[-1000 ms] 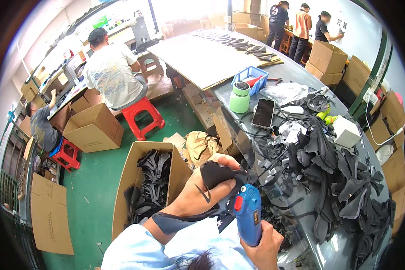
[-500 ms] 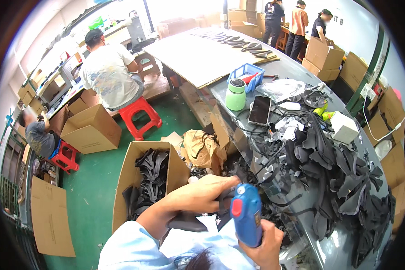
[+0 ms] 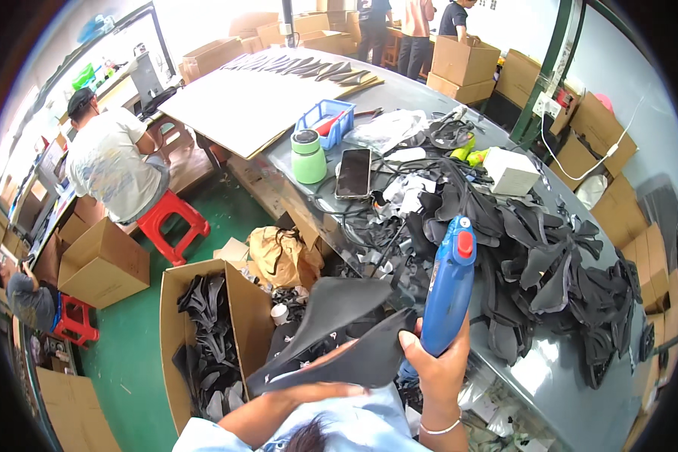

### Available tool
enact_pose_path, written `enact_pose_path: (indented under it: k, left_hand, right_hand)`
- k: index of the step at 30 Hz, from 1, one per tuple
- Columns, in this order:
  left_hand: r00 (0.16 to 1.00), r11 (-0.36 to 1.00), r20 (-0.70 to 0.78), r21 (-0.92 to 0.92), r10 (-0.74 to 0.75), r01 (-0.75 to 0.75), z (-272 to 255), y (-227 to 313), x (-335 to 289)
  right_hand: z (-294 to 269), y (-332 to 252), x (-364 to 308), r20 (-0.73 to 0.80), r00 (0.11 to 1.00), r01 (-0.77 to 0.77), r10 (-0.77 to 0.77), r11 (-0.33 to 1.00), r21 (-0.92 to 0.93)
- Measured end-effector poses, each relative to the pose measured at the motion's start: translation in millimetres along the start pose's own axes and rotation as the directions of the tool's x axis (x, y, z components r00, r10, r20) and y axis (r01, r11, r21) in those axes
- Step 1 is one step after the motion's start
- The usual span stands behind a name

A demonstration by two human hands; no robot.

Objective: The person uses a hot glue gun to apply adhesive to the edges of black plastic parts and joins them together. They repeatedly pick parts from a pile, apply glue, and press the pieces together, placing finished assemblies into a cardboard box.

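Pointing lengthwise to two o'clock, black piece [image 3: 371, 352] crossed my left hand [image 3: 330, 391], grip unclear; right hand [image 3: 442, 369] clasped blue tool [image 3: 449, 292].

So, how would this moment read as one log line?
left hand: holds black material | right hand: holds blue tool | nearby: box, table

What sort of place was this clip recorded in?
Probably a small factory workshop: dark pieces lie heaped on a grey table, others fill a cardboard box, and the right hand grips a blue tool while a co-worker sits nearby.
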State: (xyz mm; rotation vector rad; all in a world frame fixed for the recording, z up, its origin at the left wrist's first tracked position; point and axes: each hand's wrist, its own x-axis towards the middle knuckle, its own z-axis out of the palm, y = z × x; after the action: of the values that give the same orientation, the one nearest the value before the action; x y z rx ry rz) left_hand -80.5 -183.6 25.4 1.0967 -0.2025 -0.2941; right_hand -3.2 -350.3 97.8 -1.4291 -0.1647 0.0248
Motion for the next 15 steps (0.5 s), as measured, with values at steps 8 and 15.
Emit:
enact_pose_path:
  k: [8, 15]
  left_hand:
    - [0.781, 0.833, -0.582, -0.301, 0.225, -0.465, 19, 30, 24]
    - [0.597, 0.717, -0.64, -0.103, 0.483, -0.69, 3, 51, 16]
  right_hand:
    - [0, 15, -23, 0.135, 0.991, 0.076, -0.024, 0.917, -0.392]
    - [-6, 23, -52, 0.345, 0.926, 0.34, -0.154, 0.739, -0.582]
